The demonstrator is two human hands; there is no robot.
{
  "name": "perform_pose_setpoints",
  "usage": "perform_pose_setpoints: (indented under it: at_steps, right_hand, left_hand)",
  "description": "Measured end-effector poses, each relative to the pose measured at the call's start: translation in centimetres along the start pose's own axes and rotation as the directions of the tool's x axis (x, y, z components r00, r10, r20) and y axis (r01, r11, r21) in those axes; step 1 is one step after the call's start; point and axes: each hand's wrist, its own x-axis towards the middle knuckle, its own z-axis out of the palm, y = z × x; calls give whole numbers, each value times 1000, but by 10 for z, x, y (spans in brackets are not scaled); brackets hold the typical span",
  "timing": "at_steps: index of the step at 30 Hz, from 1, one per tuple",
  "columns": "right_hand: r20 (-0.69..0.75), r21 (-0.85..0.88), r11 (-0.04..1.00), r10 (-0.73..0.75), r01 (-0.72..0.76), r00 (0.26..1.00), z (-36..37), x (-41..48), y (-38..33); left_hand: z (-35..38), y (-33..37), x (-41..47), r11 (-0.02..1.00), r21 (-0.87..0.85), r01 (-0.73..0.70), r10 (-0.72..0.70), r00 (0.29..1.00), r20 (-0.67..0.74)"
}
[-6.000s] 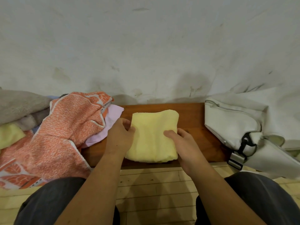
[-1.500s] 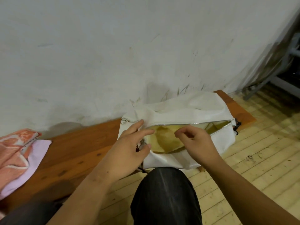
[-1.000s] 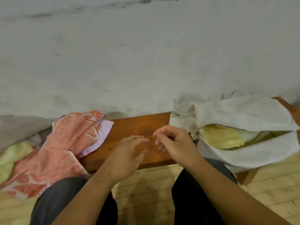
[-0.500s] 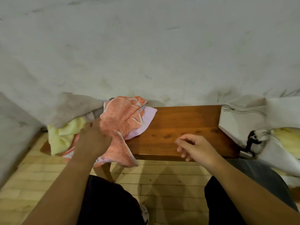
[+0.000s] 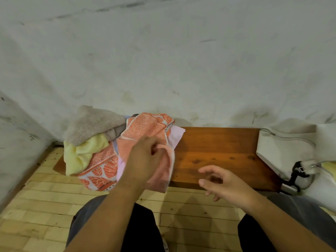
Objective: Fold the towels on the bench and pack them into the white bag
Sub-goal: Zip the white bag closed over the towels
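The left hand (image 5: 145, 160) grips the orange towel (image 5: 145, 126) at the front edge of the bench (image 5: 218, 146), its fingers curled into a fold of the cloth. The hand covers the part it holds, so how much is bunched in the palm cannot be told. The towel's lower part hangs over the front edge.

The right hand (image 5: 225, 182) hangs over the front edge near the middle of the bench, fingers loosely spread and holding nothing. Whether it touches the wood is unclear.

The other towels are heaped at the left end, burying most of that end. A grey towel (image 5: 94, 124) lies on top at the back, against the wall. A yellow towel (image 5: 81, 153) sits under it at the left corner. A lilac towel (image 5: 176, 137) is mostly hidden beneath the orange one.

The bag (image 5: 283, 148) lies at the right end, cut off by the frame's right side, so its opening is barely seen. A sliver of pale yellow cloth (image 5: 330, 166) shows there. A black clip (image 5: 295, 172) hangs at the bag's front.
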Motion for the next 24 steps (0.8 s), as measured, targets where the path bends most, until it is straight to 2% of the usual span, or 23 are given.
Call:
perform_pose_setpoints:
  at_steps: [2, 5, 8, 11, 14, 18, 21, 24]
  right_hand:
    - [51, 30, 1000, -6, 5, 999, 2, -1, 1]
    - [74, 37, 997, -77, 75, 994, 4, -3, 0]
    - [31, -2, 993, -117, 117, 993, 7, -1, -5]
    - [-78, -81, 997, -8, 2, 997, 6, 6, -2]
    - [-153, 133, 987, 115, -95, 982, -3, 9, -2]
    - [-230, 319, 939, 207, -128, 951, -13, 7, 1]
    - [-149, 522, 848, 200, -95, 968, -18, 7, 1]
    - [-14, 628, 775, 101, -70, 995, -18, 3, -2]
  left_hand:
    - [17, 23, -5, 986, -118, -118, 133, 983, 128]
    - [38, 48, -11, 934, -260, -243, 312, 911, 270]
    - [55, 66, -18, 916, -337, -216, 351, 840, 413]
    - [67, 74, -18, 912, -383, -147, 326, 826, 459]
    - [72, 72, -12, 925, -361, -116, 280, 850, 445]
    - [75, 55, -3, 982, -157, -101, 153, 915, 373]
    - [74, 53, -4, 973, -203, -109, 186, 890, 415]
    - [73, 64, -12, 954, -282, -102, 223, 871, 438]
